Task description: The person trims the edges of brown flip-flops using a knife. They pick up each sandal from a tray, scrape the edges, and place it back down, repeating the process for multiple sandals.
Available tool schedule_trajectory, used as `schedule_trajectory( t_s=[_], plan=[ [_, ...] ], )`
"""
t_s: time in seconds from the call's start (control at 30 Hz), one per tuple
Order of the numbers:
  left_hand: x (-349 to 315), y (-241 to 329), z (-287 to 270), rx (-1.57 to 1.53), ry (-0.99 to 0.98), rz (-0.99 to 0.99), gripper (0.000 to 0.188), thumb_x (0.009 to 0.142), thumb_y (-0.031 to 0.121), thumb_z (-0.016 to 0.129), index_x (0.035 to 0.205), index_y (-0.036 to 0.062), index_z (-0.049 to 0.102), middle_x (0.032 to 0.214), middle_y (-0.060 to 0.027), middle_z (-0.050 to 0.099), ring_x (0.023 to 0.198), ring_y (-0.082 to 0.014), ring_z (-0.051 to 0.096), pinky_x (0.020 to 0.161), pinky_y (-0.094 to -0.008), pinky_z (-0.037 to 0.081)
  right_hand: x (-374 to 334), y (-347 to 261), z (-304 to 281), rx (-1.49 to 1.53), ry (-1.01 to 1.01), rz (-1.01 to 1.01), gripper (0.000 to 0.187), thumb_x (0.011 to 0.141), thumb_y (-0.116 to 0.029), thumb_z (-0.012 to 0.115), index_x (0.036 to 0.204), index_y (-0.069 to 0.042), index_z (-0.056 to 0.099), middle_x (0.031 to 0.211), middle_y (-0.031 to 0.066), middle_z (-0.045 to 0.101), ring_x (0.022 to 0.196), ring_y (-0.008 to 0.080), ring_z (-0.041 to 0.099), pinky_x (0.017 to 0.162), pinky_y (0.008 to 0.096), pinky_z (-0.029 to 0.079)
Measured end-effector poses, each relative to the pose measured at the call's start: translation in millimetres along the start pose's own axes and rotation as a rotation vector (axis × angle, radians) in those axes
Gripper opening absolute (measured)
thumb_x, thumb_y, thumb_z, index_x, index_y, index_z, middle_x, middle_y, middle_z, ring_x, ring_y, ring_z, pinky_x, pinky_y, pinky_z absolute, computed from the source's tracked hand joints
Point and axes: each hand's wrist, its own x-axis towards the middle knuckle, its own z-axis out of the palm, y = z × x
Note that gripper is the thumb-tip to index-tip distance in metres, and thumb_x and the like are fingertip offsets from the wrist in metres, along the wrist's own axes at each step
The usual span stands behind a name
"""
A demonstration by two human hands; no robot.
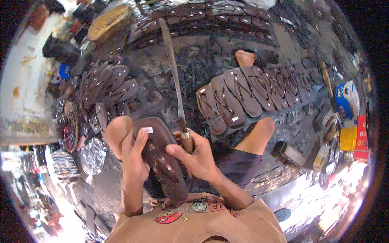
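The left hand (137, 162) has its grip on a flat, dark brown sandal (163, 160) (see its little white sticker (147, 130)!). The right hand's (199, 158) grip holds a long, thin, brown-handled metal knife (176, 81).

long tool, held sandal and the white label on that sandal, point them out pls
Long tool (175, 81): head view, middle of its metal length.
Held sandal (164, 160): head view, middle of its brown upper side.
White label (147, 130): head view, centre of its face.

Right grip (199, 157) curled, thumb (178, 152) extended
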Motion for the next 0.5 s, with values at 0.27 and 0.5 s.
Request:
schedule_trajectory(
  t_s=[0.27,0.5],
  plan=[
    [-24.5,2.3,-18.0,-0.398,0.056,-0.342,0.041,0.102,0.028,0.060,0.135,0.0031,0.055,0.118,-0.0106,0.069,0.101,-0.0233,0.070,0.089,-0.0385,0.059,-158.6,23.4,-46.0,-0.462,-0.151,0.121,0.025,0.102,-0.024,0.048,0.105,-0.001,0.059,0.074,0.0222,0.059,0.067,0.0409,0.062,0.060,0.0421,0.047],
    [-35.6,2.1,-7.8,-0.168,0.026,-0.336,0.044,0.101,0.023,0.064,0.137,0.0022,0.051,0.119,-0.0086,0.066,0.101,-0.0189,0.068,0.089,-0.0359,0.058,-160.7,53.1,-36.6,-0.598,-0.110,0.164,0.028,0.097,-0.035,0.061,0.097,-0.008,0.053,0.075,0.0218,0.063,0.072,0.0451,0.064,0.061,0.0539,0.048]
  ],
)
